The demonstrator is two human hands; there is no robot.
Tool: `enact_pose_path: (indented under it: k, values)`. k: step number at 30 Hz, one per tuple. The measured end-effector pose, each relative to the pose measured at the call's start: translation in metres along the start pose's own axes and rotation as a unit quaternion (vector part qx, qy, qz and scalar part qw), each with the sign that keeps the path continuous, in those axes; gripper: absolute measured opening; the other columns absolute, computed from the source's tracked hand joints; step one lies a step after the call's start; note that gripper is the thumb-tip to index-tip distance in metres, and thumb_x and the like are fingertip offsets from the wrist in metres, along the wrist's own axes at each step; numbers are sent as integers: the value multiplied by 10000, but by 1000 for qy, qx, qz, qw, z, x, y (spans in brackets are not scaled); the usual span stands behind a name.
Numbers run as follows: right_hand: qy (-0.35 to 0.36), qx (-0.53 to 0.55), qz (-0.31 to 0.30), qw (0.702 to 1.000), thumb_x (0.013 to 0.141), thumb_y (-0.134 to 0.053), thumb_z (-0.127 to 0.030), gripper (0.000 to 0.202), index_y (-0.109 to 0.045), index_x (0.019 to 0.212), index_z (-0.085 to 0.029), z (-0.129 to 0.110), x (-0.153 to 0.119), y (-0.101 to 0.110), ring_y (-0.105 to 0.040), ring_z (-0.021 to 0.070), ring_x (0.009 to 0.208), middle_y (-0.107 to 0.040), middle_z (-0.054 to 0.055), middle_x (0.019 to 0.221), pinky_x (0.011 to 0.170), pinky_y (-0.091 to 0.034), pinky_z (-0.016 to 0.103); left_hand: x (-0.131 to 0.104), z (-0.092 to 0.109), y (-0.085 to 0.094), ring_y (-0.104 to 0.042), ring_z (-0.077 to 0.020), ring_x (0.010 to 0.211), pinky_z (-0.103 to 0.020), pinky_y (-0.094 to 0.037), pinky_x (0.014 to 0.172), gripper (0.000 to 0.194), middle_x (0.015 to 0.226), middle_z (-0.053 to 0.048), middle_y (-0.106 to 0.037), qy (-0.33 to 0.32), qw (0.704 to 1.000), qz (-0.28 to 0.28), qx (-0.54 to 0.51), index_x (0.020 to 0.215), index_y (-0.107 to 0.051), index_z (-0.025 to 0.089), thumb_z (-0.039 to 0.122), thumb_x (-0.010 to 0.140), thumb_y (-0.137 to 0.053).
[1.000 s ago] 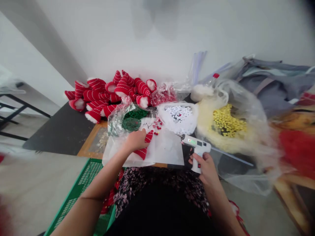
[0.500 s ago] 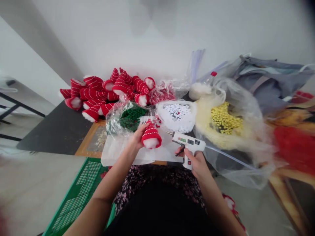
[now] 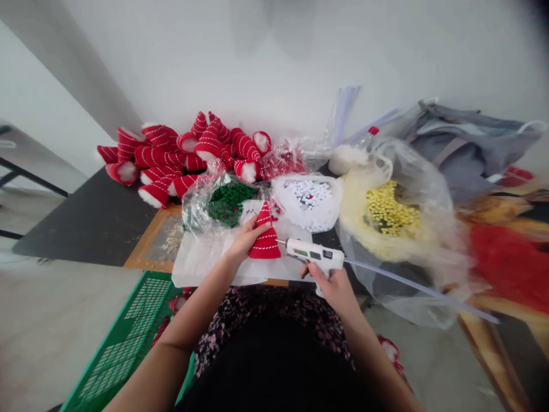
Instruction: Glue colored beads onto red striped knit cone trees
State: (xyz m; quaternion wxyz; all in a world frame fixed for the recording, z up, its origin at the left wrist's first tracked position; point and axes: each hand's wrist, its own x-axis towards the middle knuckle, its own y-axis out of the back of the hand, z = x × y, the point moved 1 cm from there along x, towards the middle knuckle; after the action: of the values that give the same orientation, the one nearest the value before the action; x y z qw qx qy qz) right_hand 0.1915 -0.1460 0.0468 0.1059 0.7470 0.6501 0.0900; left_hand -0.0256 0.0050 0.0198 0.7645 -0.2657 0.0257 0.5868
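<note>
Upright in my left hand point(image 3: 245, 241) is a small red cone hat point(image 3: 265, 240) with white stitched stripes, gripped along its left side. My right hand point(image 3: 332, 283) is wrapped round the handle of a white glue gun point(image 3: 315, 253). A long glue stick point(image 3: 412, 284) trails from the gun's back end to the right. The gun's nozzle points left, at the hat's lower right edge; whether it touches the fabric I cannot tell. Beneath both lies a sheet of white paper point(image 3: 197, 260).
Behind the hands sit bags of green pompoms point(image 3: 227, 201), white pompoms point(image 3: 306, 197) and yellow pompoms point(image 3: 390, 209). Stuffed red striped cones point(image 3: 158, 157) are piled at the back left. A green crate point(image 3: 124, 332) stands below the table's left front. A grey bag point(image 3: 463, 143) lies right.
The hat has been turned so its striped side faces me and its white-stuffed base is hidden. The glue gun has moved left and slightly down, its nozzle now at the hat.
</note>
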Motion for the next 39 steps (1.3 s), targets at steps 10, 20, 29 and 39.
enact_pose_path:
  k: [10,20,29,39]
  values:
    - [14,-58,-10,998,924,-650,-466,342,-687,691,-219,-15,-7,-6,-747,242,751,-789,82,777,744,-615,301,-1,-6,-3,-733,-222,778,-324,-587,738,284,884,-20,-775,-12,999,42,-7,1093,-731,264,416,865,-808]
    - [17,-78,-47,996,968,-652,-454,352,-683,714,-212,-1,-8,-4,-755,245,715,-787,90,748,689,-604,292,1,-11,-2,-734,-241,814,-348,-572,779,313,859,13,-746,-22,999,40,14,1088,-717,303,465,835,-806]
    - [75,-108,-3,991,978,-657,-439,247,-718,992,-200,-4,-10,-5,-756,255,715,-781,75,783,707,-614,316,4,-11,0,-757,-260,803,-360,-591,757,281,841,-10,-764,-18,998,68,-5,1072,-731,283,442,852,-806]
    - [120,-107,33,986,1041,-606,-488,314,-722,984,-202,-7,-6,1,-745,235,764,-766,99,893,678,-602,297,0,-13,2,-782,-277,833,-387,-632,773,340,921,-66,-817,-2,995,61,-76,1034,-747,228,473,820,-844]
